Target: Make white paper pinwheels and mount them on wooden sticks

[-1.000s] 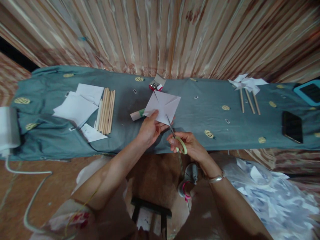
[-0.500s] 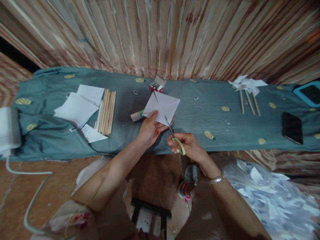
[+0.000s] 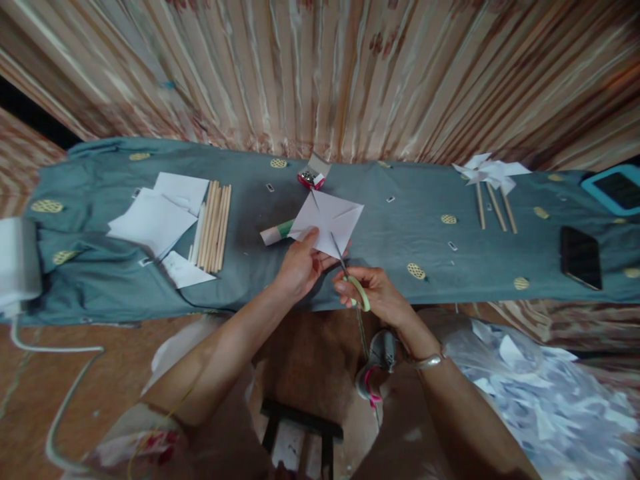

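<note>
The white paper square (image 3: 327,213) now sits slightly farther from the small red box (image 3: 306,180); the scissors (image 3: 360,295) reach slightly deeper across it.

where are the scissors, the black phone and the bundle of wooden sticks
scissors (image 3: 359,293): head view, on the pale green handle
black phone (image 3: 581,257): head view, middle of its dark face
bundle of wooden sticks (image 3: 215,227): head view, about halfway along the sticks

black phone (image 3: 581,258) near blue-rimmed device (image 3: 619,189) at right — pleated curtain (image 3: 320,80) behind — white cable (image 3: 60,349) lower left
</note>
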`<state>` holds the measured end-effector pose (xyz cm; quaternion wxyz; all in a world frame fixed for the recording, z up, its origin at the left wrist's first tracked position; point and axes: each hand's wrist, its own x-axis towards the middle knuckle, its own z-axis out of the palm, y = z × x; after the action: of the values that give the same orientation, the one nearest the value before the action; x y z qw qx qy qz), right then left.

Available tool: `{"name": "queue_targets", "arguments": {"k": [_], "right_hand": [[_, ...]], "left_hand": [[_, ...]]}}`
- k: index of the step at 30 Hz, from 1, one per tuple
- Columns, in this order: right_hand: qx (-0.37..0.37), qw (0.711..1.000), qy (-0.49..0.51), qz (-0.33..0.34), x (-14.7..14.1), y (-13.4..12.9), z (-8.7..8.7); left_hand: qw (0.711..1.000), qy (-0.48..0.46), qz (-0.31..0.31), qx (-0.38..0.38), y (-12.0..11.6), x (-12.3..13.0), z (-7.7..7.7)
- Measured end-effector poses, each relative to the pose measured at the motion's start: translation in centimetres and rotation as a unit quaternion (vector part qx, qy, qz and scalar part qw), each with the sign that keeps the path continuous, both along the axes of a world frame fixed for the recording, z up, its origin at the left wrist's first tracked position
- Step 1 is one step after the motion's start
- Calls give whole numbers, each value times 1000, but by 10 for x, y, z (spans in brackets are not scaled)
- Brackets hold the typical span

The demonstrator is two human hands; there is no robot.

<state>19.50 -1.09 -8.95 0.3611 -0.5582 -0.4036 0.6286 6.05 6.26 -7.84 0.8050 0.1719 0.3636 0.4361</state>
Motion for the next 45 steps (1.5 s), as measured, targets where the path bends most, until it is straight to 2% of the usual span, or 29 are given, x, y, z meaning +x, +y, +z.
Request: {"name": "queue_targets", "arguments": {"k": [13, 45], "right_hand": [[-17, 1000, 0, -24, -6, 5, 6], [11, 1000, -12, -25, -8, 7, 6]], "left_hand": [[1000, -1, 3, 11, 0, -2, -1], [1000, 2, -5, -1, -5, -2, 4]]}}
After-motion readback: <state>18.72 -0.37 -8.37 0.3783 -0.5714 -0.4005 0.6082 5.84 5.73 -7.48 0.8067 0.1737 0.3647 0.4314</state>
